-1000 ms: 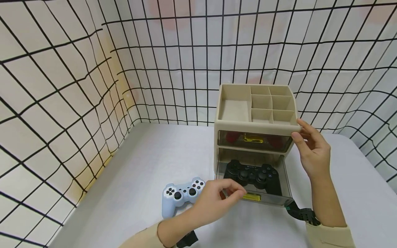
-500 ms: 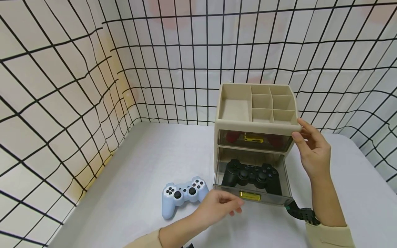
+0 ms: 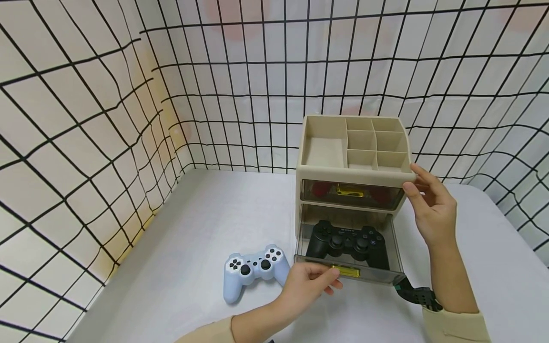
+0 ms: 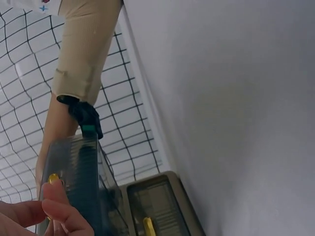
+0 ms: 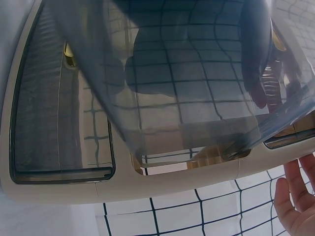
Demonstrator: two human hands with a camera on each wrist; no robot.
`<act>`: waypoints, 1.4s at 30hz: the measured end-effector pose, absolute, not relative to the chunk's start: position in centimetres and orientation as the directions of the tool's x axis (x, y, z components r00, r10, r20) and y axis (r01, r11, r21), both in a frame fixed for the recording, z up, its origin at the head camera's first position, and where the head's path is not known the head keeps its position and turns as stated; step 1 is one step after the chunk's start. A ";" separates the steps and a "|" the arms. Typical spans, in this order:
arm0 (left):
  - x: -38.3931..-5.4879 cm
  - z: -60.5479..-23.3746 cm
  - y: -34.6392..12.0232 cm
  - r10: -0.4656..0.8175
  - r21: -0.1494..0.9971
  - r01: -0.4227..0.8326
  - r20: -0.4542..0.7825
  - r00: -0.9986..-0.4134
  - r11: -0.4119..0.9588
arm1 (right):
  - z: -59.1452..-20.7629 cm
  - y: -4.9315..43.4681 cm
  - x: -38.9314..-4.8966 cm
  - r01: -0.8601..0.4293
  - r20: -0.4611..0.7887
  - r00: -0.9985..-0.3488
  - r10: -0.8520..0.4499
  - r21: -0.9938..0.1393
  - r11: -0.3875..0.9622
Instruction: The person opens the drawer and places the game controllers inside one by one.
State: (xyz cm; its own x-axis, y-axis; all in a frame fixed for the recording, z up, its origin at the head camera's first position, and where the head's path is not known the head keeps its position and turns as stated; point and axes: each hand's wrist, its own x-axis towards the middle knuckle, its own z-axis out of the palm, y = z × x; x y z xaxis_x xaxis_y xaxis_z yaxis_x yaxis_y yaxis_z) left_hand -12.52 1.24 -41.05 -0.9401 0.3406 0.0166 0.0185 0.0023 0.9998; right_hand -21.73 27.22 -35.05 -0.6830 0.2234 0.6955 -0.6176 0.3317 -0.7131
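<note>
A beige desk organizer [image 3: 356, 175] stands with its clear middle drawer [image 3: 396, 247] pulled out. Inside that drawer lies a black game controller [image 3: 349, 242]. My left hand [image 3: 302, 287] is at the drawer front, thumb and fingertips pinching the yellow drawer handle [image 3: 346, 271]; the left wrist view shows these fingers [image 4: 61, 211] around it. With thumb and fingers my right hand [image 3: 437, 209] grips the organizer's upper right front corner; its fingertips [image 5: 294, 172] also show at the edge in the right wrist view. A light blue game controller [image 3: 256, 271] lies left of the drawer.
Above the open drawer is a closed upper drawer [image 3: 310, 190] with red things inside. A lower drawer [image 4: 152, 206] shows in the left wrist view. Open compartments [image 3: 362, 140] top the organizer. Black wire mesh [image 3: 240, 95] surrounds the white table [image 3: 206, 214].
My left hand has dropped from over the drawer front to just below it, then come up to the handle. The right hand, drawer and both controllers have stayed in place.
</note>
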 end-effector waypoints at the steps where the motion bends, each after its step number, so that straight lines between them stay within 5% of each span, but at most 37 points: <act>1: -12.5 -41.0 1.3 0.337 1.000 0.013 0.013 -0.941 -0.002 | -35.0 27.2 -21.7 -0.615 0.693 -0.685 0.225 -0.715 0.332; 42: -14.5 -39.8 2.6 0.237 0.998 -0.047 -0.036 -0.971 -0.041 | -34.8 27.2 -21.5 -0.567 0.669 -0.707 0.231 -0.731 0.380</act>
State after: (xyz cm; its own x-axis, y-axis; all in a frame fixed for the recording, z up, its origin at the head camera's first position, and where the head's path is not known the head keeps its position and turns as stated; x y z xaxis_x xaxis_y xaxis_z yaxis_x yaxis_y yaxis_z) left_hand -14.46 2.60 -39.83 -0.9708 0.2370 -0.0357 -0.0468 -0.0412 0.9981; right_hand -21.48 27.19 -34.82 -0.7067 0.2312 0.6687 -0.5672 0.3797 -0.7308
